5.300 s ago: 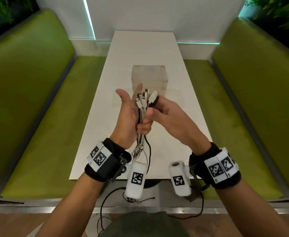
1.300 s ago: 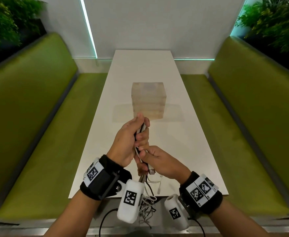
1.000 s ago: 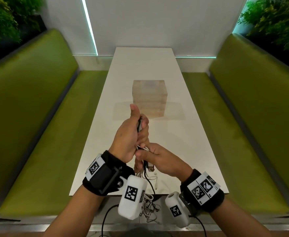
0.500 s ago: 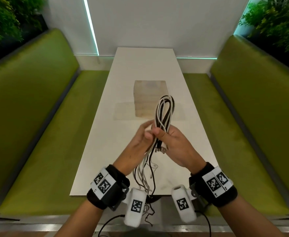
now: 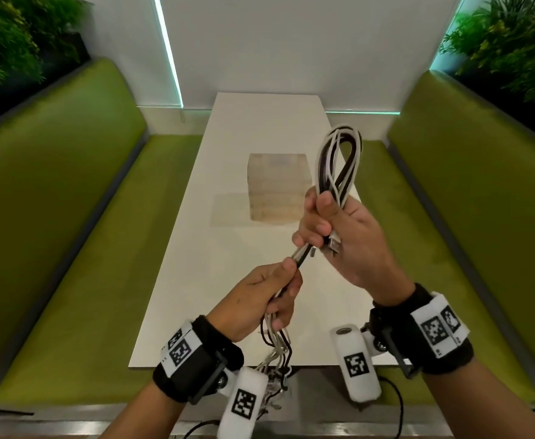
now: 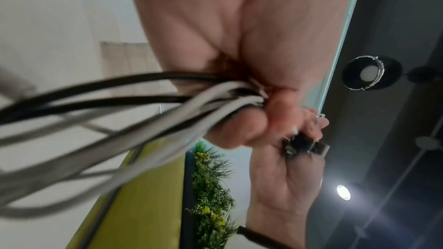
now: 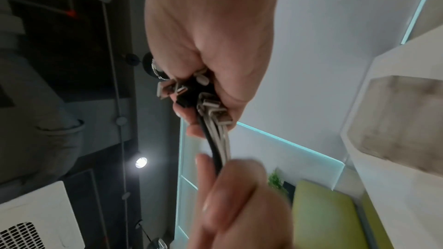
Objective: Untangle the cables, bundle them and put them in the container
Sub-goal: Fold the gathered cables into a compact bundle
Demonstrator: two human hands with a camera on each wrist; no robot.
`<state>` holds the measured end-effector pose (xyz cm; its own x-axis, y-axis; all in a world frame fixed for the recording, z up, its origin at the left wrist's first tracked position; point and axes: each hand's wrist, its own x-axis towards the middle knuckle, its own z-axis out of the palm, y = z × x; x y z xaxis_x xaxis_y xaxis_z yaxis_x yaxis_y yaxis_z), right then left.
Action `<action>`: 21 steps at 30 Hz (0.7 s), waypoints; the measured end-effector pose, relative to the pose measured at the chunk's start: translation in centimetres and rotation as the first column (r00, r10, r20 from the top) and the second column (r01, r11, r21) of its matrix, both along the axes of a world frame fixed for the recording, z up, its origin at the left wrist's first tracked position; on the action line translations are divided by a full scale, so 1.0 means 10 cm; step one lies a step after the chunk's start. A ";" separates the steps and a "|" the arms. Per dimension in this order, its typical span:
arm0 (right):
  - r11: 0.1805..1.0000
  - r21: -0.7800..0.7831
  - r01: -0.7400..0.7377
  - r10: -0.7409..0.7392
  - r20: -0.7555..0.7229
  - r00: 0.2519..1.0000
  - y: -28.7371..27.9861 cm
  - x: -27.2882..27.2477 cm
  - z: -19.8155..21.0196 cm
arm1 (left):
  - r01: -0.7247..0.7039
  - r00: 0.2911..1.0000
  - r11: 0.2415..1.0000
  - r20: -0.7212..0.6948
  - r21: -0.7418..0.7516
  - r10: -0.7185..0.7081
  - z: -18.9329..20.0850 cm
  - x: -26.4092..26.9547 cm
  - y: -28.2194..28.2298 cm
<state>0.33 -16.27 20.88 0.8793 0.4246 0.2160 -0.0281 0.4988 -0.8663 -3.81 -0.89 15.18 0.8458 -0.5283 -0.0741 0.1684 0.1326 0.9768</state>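
A bunch of black and white cables (image 5: 339, 166) is folded into a loop that stands up above my right hand (image 5: 332, 226). That hand grips the loop's base together with the metal plugs (image 7: 210, 105). My left hand (image 5: 275, 289) grips the same cables (image 6: 143, 101) lower down, and their loose tails (image 5: 275, 346) hang below it past the table's near edge. The frosted, translucent cube container (image 5: 279, 188) stands on the white table (image 5: 222, 280) beyond both hands.
Green padded benches (image 5: 70, 217) run along both sides of the narrow table. A white wall closes the far end, with plants (image 5: 506, 42) in the upper corners. Black leads hang from my wrist cameras below the table edge.
The right hand has lifted the cable loop up and to the right, so the loop now stands taller. The left hand has slid down the cables, away from the right hand.
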 end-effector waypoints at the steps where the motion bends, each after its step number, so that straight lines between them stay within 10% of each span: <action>1: 1.000 -0.008 -0.012 0.012 0.030 0.999 -0.03 0.02 0.05 | 0.025 1.000 0.999 0.015 0.020 -0.026 0.03 0.00 0.03; 9: 0.918 -0.393 0.049 0.056 0.252 0.966 -0.35 0.12 0.34 | -0.006 0.992 0.999 -0.124 -0.046 0.000 0.16 0.01 0.18; 14: 0.404 -0.915 0.003 0.503 0.225 0.834 -0.43 0.06 0.48 | 0.095 0.979 0.990 -0.170 -0.100 -0.111 0.23 0.07 0.25; 21: -0.054 -0.996 0.066 0.730 0.006 0.684 -0.33 -0.05 0.49 | 0.291 0.949 0.956 -0.129 0.023 -0.286 0.30 0.09 0.28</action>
<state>-0.19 -19.57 25.81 0.4724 0.7658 -0.4363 0.6432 -0.6380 -0.4233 -2.94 1.93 18.20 0.6406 -0.7427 -0.1950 0.3128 0.0204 0.9496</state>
